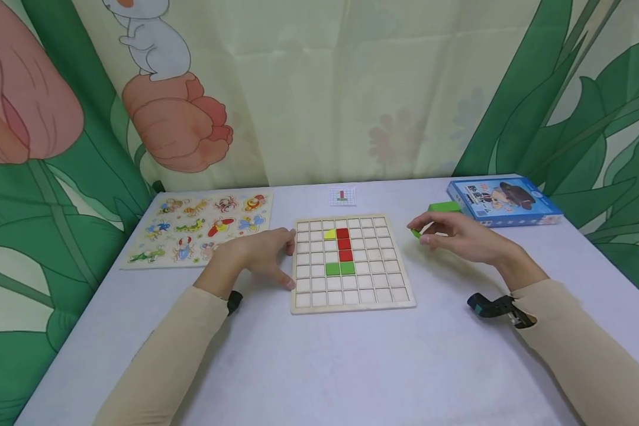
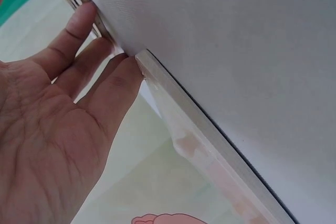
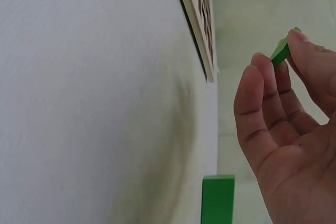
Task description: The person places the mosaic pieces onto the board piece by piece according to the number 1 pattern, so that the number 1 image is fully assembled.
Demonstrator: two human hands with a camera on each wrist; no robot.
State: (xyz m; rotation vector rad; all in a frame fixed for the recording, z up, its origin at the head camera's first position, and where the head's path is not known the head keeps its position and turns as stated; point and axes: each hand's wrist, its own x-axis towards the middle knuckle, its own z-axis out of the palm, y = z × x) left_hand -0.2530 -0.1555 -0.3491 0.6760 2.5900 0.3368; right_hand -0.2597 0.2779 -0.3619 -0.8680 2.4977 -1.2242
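A wooden grid board lies on the white table. Three red squares form a column on it, with a yellow piece beside the top one. Two green squares sit side by side under the column. My left hand rests at the board's left edge, thumb and fingers spread and extended. To the right of the board, my right hand pinches a small green tile between thumb and fingertips, held above the table. The fingers partly cover this tile.
Behind the right hand are a green block and a blue box. A small card with a printed grid pattern lies beyond the board. At the left is a puzzle board with insect pictures. A printed curtain hangs behind the table.
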